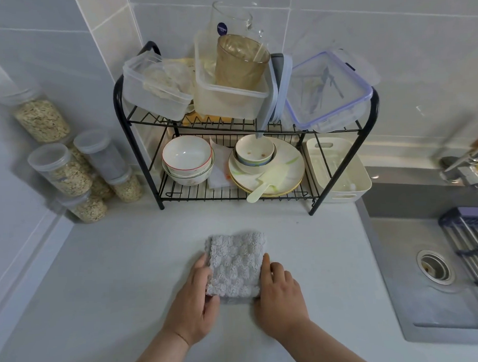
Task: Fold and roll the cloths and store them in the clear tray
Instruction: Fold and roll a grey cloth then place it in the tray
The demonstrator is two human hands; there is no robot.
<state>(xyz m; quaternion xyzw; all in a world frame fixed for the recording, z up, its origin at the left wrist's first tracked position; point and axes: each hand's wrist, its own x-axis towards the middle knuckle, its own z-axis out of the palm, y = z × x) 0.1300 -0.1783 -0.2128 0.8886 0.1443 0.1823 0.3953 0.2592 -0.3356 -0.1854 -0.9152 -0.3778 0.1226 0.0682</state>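
Note:
A grey fluffy cloth lies folded into a narrow rectangle on the white counter, its long side running away from me. My left hand grips the cloth's near left corner, thumb under the edge. My right hand holds the near right edge, fingers curled along its side. Several clear plastic containers sit on the top shelf of the black wire rack; which one is the tray I cannot tell.
Bowls and plates fill the rack's lower shelf. A white basket stands to its right. Jars of oats line the left wall. The sink with a roll-up rack is on the right.

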